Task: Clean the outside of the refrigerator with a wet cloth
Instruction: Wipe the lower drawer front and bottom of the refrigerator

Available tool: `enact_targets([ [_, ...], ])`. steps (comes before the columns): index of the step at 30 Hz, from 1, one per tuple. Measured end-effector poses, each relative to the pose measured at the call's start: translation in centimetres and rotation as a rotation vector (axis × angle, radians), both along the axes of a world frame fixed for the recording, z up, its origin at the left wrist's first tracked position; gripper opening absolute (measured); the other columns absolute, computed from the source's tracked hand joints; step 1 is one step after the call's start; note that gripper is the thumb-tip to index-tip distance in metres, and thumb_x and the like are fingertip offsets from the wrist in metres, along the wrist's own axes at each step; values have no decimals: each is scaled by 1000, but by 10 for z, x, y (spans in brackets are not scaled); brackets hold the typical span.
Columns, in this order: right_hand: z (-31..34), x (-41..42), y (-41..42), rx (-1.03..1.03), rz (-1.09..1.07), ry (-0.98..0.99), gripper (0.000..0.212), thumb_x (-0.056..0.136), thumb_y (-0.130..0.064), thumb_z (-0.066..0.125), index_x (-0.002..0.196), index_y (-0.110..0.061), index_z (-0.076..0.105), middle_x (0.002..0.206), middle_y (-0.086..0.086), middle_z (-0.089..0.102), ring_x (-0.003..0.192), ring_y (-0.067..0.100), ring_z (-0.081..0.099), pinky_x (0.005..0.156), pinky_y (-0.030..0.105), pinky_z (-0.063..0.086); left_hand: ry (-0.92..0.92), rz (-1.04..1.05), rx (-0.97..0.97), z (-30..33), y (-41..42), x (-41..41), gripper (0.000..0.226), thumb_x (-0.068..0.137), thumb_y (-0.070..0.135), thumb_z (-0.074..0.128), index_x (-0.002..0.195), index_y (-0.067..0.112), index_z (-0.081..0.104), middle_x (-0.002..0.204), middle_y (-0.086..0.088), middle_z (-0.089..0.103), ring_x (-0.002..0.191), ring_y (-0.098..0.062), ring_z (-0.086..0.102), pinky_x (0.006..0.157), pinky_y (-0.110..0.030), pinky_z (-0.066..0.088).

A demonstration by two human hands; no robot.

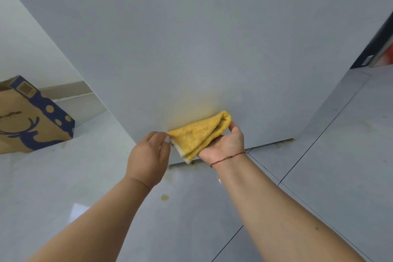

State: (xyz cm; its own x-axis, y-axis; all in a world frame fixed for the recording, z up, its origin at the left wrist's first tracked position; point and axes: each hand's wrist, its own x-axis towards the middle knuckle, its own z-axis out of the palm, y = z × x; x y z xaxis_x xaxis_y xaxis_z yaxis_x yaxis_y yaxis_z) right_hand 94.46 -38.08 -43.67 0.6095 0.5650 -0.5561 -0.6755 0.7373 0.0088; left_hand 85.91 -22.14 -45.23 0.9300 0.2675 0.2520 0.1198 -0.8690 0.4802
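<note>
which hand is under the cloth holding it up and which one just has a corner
The right hand, with the red string at its wrist, lies palm-up under the folded yellow cloth. The left hand only pinches its left corner.

Fridge (191, 38) panel filling the upper middle, standing on the floor (319, 176), with a wall (21, 38) behind on the left. Low against the panel, near its bottom edge, a folded cloth (200, 134), lying on the right hand (225, 144) from below and pinched at its left corner by the left hand (148, 155). Far left on the floor, well apart from the hands, a paper bag (32, 121) beside the fridge, before the wall.
</note>
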Motion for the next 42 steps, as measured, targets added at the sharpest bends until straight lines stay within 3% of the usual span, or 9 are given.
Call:
enact_targets([
  [5,-4,-9,-10,-24,-45,-70,59,90,-59,36,122,-18,64,121,22,61,114,42,54,99,60,37,121,412,-781,3,-19,6,61,97,55,32,86,4,64,84,-15,69,73,-30,67,77,-50,57],
  [10,-3,-10,-13,-112,7,-139,74,90,-67,25,120,-12,64,122,26,60,112,44,54,88,56,42,318,404,-1545,16,-28,17,66,99,57,33,113,0,63,102,-22,71,95,-36,69,84,-48,55],
  [15,-8,-1,-23,-478,214,-236,77,87,-73,30,104,-7,67,107,20,69,100,34,63,88,44,49,229,423,-1572,18,-25,6,26,98,13,54,118,-3,57,79,-8,72,67,-19,71,75,-42,58],
  [23,-45,-21,-24,-795,650,-483,25,97,-23,48,116,-13,62,99,9,68,89,25,63,81,38,51,341,434,-1322,-7,-14,-32,26,102,22,49,125,13,53,117,-13,66,99,-29,67,79,-45,58],
  [25,-44,-29,-10,-977,655,-689,27,99,-32,45,116,-19,61,110,9,67,99,25,63,87,40,50,391,459,-1398,-13,-14,-39,30,102,34,46,126,18,53,119,-12,65,102,-31,66,83,-51,57],
  [28,-40,-44,13,-1284,868,-1036,79,76,-82,33,101,-15,66,109,9,65,99,24,61,92,39,49,446,494,-1661,-17,-11,-46,44,96,53,48,117,16,60,114,-22,68,100,-38,68,78,-52,58],
  [35,-39,-62,27,-1010,1043,-1132,84,78,-82,11,103,-32,74,129,-2,60,116,15,54,105,34,38,285,643,-1746,-34,-3,-52,32,105,15,37,135,9,44,115,-23,60,96,-37,64,66,-45,54],
  [39,-40,-47,26,-1153,888,-1277,56,94,-59,36,111,-16,67,119,3,66,112,17,58,102,41,43,182,663,-1737,-33,3,-47,31,105,15,37,135,10,43,112,-21,59,96,-37,62,68,-49,53],
  [42,-40,-43,31,-1132,923,-1368,42,89,-55,53,124,-31,56,120,-11,60,110,8,57,98,32,46,190,567,-1772,-17,-3,-40,36,104,32,39,124,7,56,110,-26,66,94,-39,67,78,-52,54],
])
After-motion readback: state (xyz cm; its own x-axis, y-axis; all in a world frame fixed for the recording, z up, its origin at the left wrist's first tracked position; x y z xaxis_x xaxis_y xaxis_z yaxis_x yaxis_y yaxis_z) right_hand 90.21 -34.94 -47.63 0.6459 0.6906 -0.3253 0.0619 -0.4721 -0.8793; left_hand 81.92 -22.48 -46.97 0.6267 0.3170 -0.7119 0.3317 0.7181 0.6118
